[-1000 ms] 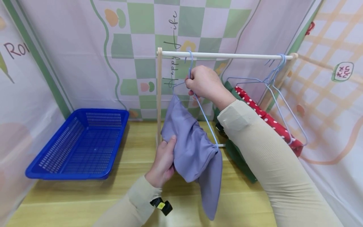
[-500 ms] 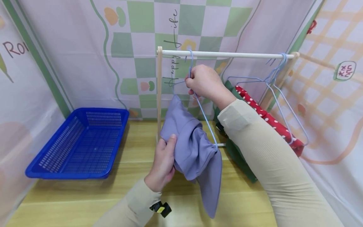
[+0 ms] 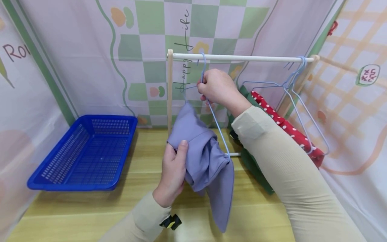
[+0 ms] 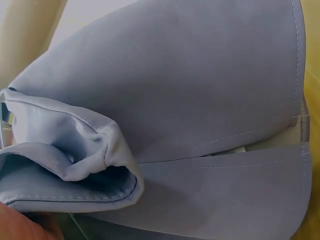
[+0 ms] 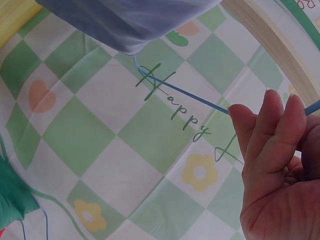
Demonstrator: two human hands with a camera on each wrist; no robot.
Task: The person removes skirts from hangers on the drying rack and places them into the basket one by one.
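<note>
A lavender cloth garment [image 3: 196,144] hangs from the two lower corners of a blue wire hanger [image 3: 218,126]. That hanger's hook is over the white rail [image 3: 242,57]. My right hand [image 3: 219,85] grips the hanger at its neck, just below the hook; the right wrist view shows its fingers curled round the wire. My left hand [image 3: 172,171] holds the garment's left edge, thumb in front and fingers behind, mostly hidden by the cloth. In the left wrist view, folded cloth [image 4: 70,155] with a stitched edge bunches above a bit of the hand, and a slit runs through the fabric.
A blue plastic basket [image 3: 124,161] stands on the wooden table at left. At the rail's right end hang more blue hangers [image 3: 291,80], near a red polka-dot cloth [image 3: 279,122] and a green cloth [image 3: 257,171]. The rack's wooden post [image 3: 170,94] is close behind my left hand.
My left hand has shifted slightly up and left, drawing the garment's left edge outward with it. The garment's lower end has swung a little left. My right hand stays on the hanger.
</note>
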